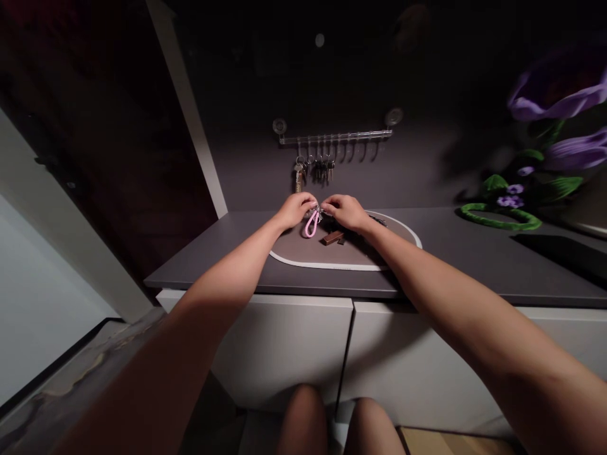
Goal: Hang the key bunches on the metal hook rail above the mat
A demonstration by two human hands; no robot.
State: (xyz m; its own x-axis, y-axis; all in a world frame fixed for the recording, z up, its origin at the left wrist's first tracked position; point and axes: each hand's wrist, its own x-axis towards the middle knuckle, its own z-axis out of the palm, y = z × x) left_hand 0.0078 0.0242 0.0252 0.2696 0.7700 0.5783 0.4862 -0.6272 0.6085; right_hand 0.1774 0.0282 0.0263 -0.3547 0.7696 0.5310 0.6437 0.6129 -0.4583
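Left hand and right hand meet at the fingertips, both pinched on a small metal bunch with a pink strap; which metal part each grips is too small to tell. The strap hangs as a loop above a brownish mat with rounded ends and a pale border. Beneath the right hand a brown block lies on the mat, and dark metal pieces sit farther right, partly hidden.

The mat lies on a dark grey counter, against a grey back panel. On that panel a clear hook rail carries several keys toward its left end, its right hooks bare. Purple flowers with green leaves stand at the right, beside a green ring. White cabinet doors run below, the person's knees before them. At left are a dark door and a veined marble-look surface; the room is dim.
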